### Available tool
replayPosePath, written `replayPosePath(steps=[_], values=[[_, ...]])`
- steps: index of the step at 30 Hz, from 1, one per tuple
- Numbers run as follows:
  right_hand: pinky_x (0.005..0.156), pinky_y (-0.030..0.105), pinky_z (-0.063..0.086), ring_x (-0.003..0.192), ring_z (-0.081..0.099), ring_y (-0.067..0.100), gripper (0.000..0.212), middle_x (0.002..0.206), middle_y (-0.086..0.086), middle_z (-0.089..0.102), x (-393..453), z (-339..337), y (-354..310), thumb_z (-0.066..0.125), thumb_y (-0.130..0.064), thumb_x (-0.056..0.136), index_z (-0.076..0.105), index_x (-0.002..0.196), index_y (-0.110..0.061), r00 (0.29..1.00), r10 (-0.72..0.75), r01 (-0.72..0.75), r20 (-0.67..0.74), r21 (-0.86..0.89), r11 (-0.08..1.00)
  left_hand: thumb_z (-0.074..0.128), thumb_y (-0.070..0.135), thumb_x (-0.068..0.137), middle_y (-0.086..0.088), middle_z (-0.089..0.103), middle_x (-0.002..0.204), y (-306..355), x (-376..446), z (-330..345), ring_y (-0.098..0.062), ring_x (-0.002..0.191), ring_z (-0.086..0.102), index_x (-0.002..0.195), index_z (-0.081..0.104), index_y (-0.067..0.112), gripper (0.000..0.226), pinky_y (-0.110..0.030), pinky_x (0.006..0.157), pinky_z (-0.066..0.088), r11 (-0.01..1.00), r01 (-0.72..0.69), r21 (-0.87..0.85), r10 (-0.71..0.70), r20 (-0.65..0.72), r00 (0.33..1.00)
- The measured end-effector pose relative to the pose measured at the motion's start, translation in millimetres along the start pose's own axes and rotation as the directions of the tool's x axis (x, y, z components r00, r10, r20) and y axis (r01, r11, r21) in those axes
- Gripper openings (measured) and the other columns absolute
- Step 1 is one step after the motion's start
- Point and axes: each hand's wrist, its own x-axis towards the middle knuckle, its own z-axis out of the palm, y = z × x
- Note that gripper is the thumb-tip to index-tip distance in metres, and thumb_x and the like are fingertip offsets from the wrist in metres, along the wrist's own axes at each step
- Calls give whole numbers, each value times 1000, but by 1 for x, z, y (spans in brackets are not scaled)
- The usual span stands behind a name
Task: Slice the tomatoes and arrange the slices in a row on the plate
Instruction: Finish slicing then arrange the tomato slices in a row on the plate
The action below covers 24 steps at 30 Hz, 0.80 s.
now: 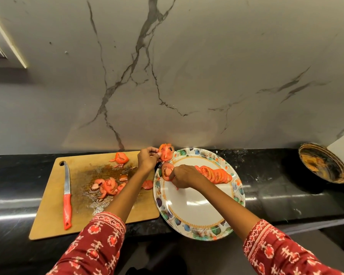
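Nearest, low in the frame, the plate (189, 211) lies mostly bare. Above it, the right hand (184, 176) pinches a tomato slice (166, 171) at the row of slices' (213, 174) left end; the row runs left to right across the plate's upper part. Farther, the left hand (147, 158) grips another slice (165, 152) above the rim, next in line. More cut tomato (107, 186) waits on the board (48, 211) at centre left.

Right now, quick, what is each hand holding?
Left hand: closed on a tomato slice, held up beside the plate.
Right hand: pinching another slice, laying it on the plate.
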Motion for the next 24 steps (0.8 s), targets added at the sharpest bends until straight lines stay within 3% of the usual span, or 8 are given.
replayPosePath(steps=[2,5,8,11,15,17,20,24], values=[[91,36,46,110,55,27,36,124,7,61,0,1,0,49,-19,93,59,127,-17,1000,4,-4,7,8,1000,60,-1,86,-12,62,86,1,0,2,-16,68,58,91,63,1,7,-15,54,51,998,-36,42,36,-17,999],[92,37,45,110,55,27,33,122,6,63,0,3,1,49,-20,92,63,122,-17,1000,10,-10,6,24,1000,62,1,84,-15,67,91,2,-1,3,-23,82,62,94,66,1,11,-37,75,55,987,-98,125,106,-56,993],[90,37,46,108,56,27,31,119,6,65,-3,6,3,50,-18,91,66,118,-15,1000,-4,2,26,64,998,60,2,86,-10,65,90,10,-2,0,-18,84,58,96,65,2,11,-34,78,52,970,-169,176,188,-99,977],[88,36,47,107,57,26,31,117,7,65,-5,6,5,50,-18,91,66,117,-14,1000,-20,17,22,109,994,60,2,86,-4,62,86,19,-3,-4,-16,82,58,94,65,4,9,-30,76,51,953,-226,200,233,-10,972],[81,31,46,103,57,23,31,116,5,63,-9,-5,15,51,-20,91,62,120,-17,998,-28,42,-61,241,970,62,1,85,-11,64,81,11,-8,-7,-22,71,63,89,64,1,4,-25,63,54,988,-72,135,64,62,996],[69,26,44,82,58,16,28,91,-1,63,-13,-13,27,50,-18,90,63,116,-17,989,28,20,-148,310,951,64,3,85,-14,65,79,5,-14,-8,-19,61,62,88,65,0,5,-24,58,52,987,33,155,-47,88,995],[53,22,30,57,40,6,26,59,-10,45,-13,-17,47,49,-11,87,63,109,-13,960,130,-30,-250,367,930,66,6,83,-13,65,80,0,-24,-9,-13,49,60,80,63,8,5,-21,48,52,964,151,218,-171,73,983],[63,26,32,65,46,14,20,66,-5,50,-12,-12,54,52,-13,88,61,106,-13,930,191,-42,-315,424,905,72,5,78,-11,69,81,-7,-32,-4,-22,72,68,76,65,12,10,-35,69,58,922,175,345,-214,77,974]])
